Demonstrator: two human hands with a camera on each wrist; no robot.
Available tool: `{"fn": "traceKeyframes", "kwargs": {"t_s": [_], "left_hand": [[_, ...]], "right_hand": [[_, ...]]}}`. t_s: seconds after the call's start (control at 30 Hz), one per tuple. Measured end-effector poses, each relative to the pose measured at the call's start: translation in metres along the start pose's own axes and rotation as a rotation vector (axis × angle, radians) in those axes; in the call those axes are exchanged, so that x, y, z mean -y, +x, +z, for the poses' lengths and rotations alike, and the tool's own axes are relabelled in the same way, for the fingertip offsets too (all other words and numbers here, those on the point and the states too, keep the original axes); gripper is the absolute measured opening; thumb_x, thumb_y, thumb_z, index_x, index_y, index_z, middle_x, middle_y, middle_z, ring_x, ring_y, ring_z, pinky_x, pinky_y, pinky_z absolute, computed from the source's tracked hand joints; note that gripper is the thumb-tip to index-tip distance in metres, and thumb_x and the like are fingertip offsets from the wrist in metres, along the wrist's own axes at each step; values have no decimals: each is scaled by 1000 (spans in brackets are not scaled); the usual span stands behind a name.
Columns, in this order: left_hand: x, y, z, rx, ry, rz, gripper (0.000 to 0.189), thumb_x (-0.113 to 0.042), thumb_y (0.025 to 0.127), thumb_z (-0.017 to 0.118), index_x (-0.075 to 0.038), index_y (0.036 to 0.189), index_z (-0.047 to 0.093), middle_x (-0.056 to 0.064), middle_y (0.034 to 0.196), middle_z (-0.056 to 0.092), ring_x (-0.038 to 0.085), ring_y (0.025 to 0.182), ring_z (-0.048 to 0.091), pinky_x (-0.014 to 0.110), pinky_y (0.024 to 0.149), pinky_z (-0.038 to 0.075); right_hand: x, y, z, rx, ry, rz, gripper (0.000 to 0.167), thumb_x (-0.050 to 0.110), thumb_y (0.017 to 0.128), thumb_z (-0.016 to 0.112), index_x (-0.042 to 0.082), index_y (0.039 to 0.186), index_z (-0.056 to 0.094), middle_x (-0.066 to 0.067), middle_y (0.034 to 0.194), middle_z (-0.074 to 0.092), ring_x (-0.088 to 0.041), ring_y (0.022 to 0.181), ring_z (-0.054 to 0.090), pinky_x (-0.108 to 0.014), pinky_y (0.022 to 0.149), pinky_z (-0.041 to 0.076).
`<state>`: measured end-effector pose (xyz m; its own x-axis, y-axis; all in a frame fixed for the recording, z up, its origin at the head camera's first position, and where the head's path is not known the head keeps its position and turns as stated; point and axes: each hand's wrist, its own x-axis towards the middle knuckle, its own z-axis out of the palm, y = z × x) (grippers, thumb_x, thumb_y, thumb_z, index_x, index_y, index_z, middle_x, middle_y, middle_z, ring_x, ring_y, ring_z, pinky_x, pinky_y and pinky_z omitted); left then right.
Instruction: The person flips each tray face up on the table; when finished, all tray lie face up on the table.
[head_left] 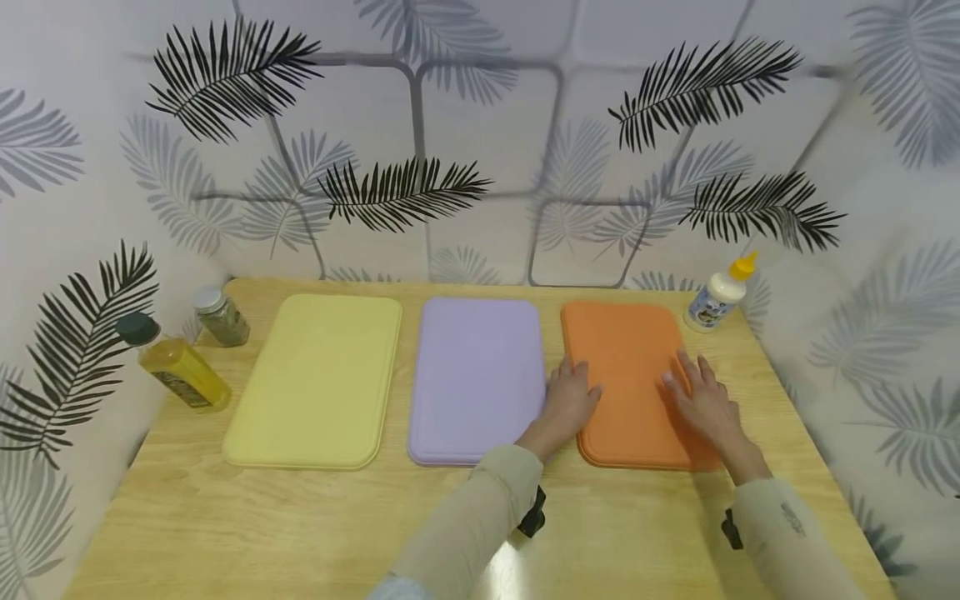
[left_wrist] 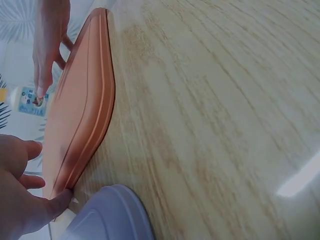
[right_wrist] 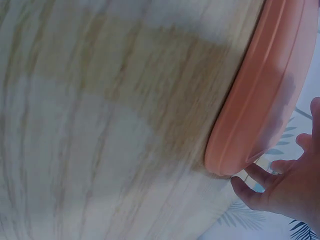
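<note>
A flat orange rectangular slab (head_left: 626,383) with rounded corners and a grooved rim lies on the table at the right. At its left edge is my left hand (head_left: 567,402), fingers spread, partly over the right edge of a similar purple slab (head_left: 477,375). In the left wrist view one of this hand's fingertips (left_wrist: 62,200) is right at the orange rim. Over the orange slab's right side reaches my right hand (head_left: 705,406), its fingers loosely apart. The right wrist view has its fingertips (right_wrist: 239,186) close by the slab's rounded corner.
A matching yellow slab (head_left: 318,383) lies left of the purple one. An oil bottle (head_left: 183,371) with a dark cap and a small jar (head_left: 222,318) stand at the far left. A white glue bottle (head_left: 716,300) with a yellow tip stands behind the right hand, near the patterned wall.
</note>
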<state>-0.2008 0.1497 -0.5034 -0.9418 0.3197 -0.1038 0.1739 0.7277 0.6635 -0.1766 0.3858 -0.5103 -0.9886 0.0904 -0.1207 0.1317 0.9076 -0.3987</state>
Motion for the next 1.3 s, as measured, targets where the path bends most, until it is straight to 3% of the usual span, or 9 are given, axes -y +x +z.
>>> {"fn": "traceKeyframes", "kwargs": {"t_s": [0.17, 0.43, 0.6, 0.7, 0.9, 1.07, 1.17, 1.3], "left_hand": [[4, 0, 6, -3, 66, 22, 49, -32, 98, 55, -6, 139, 48, 20, 150, 34, 28, 131, 39, 33, 107, 36], [6, 1, 9, -10, 94, 51, 43, -29, 97, 59, -5, 132, 55, 17, 147, 41, 26, 124, 44, 31, 103, 38], [6, 4, 4, -37, 233, 128, 38, -26, 92, 66, -3, 122, 61, 17, 139, 49, 25, 118, 48, 28, 98, 39], [6, 6, 0, -30, 284, 137, 39, -26, 90, 69, -2, 120, 62, 17, 139, 49, 27, 118, 49, 28, 98, 39], [9, 5, -2, 42, 225, 73, 46, -27, 89, 71, -4, 126, 60, 17, 146, 42, 28, 125, 46, 28, 102, 38], [14, 7, -4, 28, 224, 70, 50, -30, 87, 72, -6, 129, 59, 17, 147, 42, 28, 124, 47, 29, 103, 38], [15, 9, -4, 25, 179, 60, 52, -28, 86, 73, -6, 130, 58, 16, 148, 40, 27, 125, 46, 28, 102, 38], [13, 8, -3, 46, 128, 45, 55, -28, 85, 75, -7, 132, 57, 15, 150, 37, 26, 126, 45, 26, 101, 40]], "right_hand": [[-3, -3, 4, 4, 4, 7, 71, 56, 101, 26, 13, 155, 12, -33, 154, 8, -65, 125, 20, -81, 86, 24], [-2, -2, 4, 41, -6, 17, 71, 57, 101, 23, 12, 155, 14, -36, 151, 12, -64, 127, 16, -78, 89, 21], [2, 2, 1, 30, 5, 12, 72, 58, 100, 24, 10, 154, 19, -36, 149, 18, -64, 125, 17, -77, 88, 22], [3, 6, 3, 23, 15, 16, 74, 59, 100, 25, 9, 153, 20, -36, 148, 19, -64, 125, 17, -77, 89, 22], [0, 7, 9, 20, 13, 26, 76, 59, 99, 30, 7, 153, 23, -36, 148, 20, -64, 125, 17, -75, 90, 23], [-1, 8, 9, -41, 40, -37, 73, 54, 99, 38, 0, 148, 31, -38, 145, 27, -63, 123, 24, -70, 93, 25], [-1, 8, 6, -61, 98, -65, 71, 50, 99, 42, -4, 146, 34, -37, 143, 32, -60, 122, 28, -65, 97, 25], [-3, 3, -2, -23, 213, -16, 73, 49, 99, 42, -4, 147, 31, -35, 145, 32, -58, 127, 27, -64, 102, 27]]}}
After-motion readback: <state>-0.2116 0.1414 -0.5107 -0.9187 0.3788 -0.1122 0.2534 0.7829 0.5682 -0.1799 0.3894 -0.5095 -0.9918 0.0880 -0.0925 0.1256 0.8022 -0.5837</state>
